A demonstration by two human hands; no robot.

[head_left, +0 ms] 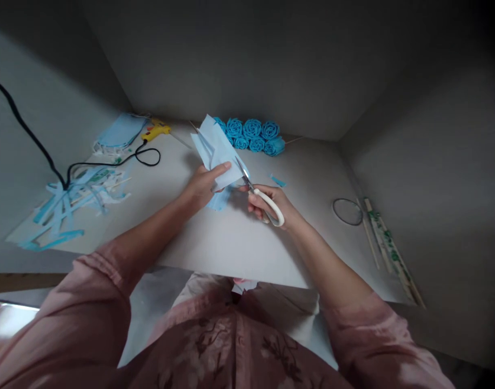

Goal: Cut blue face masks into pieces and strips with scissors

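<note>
My left hand (207, 183) grips a folded light blue sheet of mask fabric (220, 146), thumb on top and fingers beneath. In my right hand (272, 204) is a pair of scissors (272, 206) with white handles. Its metal blades point up and left and meet the sheet's right edge. Whether they are cutting at this instant is unclear. Below my hands a blue pleated piece (219, 200) lies on the table, partly covered. Just behind the sheet sit several blue rosettes (252, 129) in two rows, some hidden by the sheet.
At the back left are a stack of blue face masks (121, 131) and a yellow glue gun (155, 129) with a black cord. Cut strips (65, 208) lie in a heap at left. A wire ring (347, 211) and wooden sticks (389, 248) are at right. Grey walls enclose the table.
</note>
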